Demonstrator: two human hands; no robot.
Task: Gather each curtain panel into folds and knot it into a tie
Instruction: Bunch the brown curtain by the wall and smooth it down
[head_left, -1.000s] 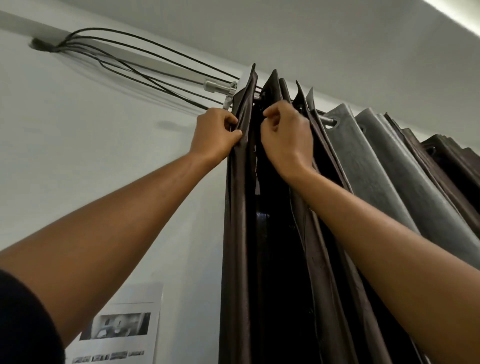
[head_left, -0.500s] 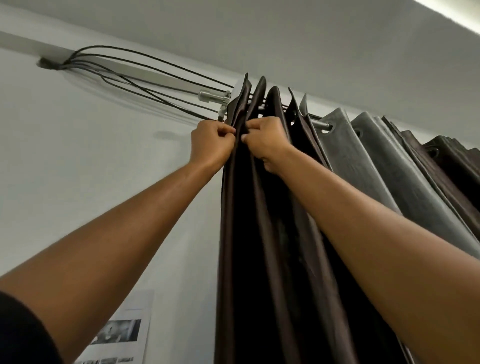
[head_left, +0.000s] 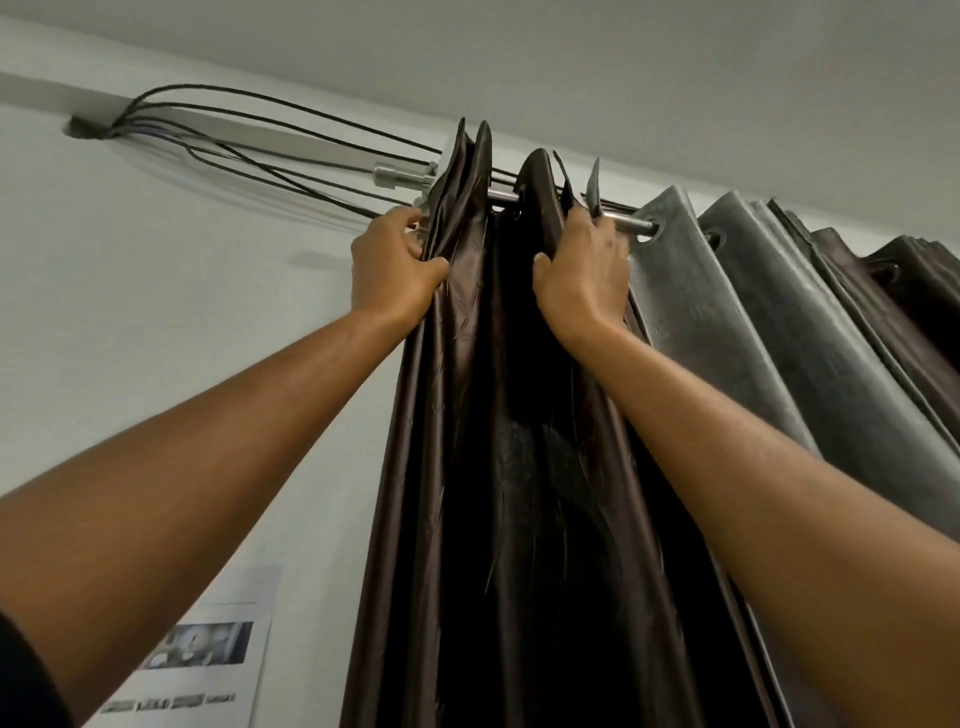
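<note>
Folds of the dark brown curtain panel hang from the curtain rod at 12 o'clock and run down the middle of the view to 6 o'clock. The left hand grips the outermost pleats at the panel's 9 o'clock edge, thumb across the front and fingers curled behind the cloth, just below the rod's end cap. The right hand is closed round the pleats at the 3 o'clock edge, fingers hooked into the cloth right under the rod. Between the two hands the cloth sags loose, so the gathering looks barely begun and no knot is made.

The cloth is glossy and probably slippery. Pleats could slide out of either grip as they are bunched, leaving uneven folds. The grey curtain panel sits just beside the right hand at 2 o'clock, and its edge could be swept into the bundle by mistake. Black cables run in from 10 o'clock and pass behind the panel's top, so an eyelet pushed toward the end cap might snag them. A hard downward tug would likely strain the rod's mounting.
</note>
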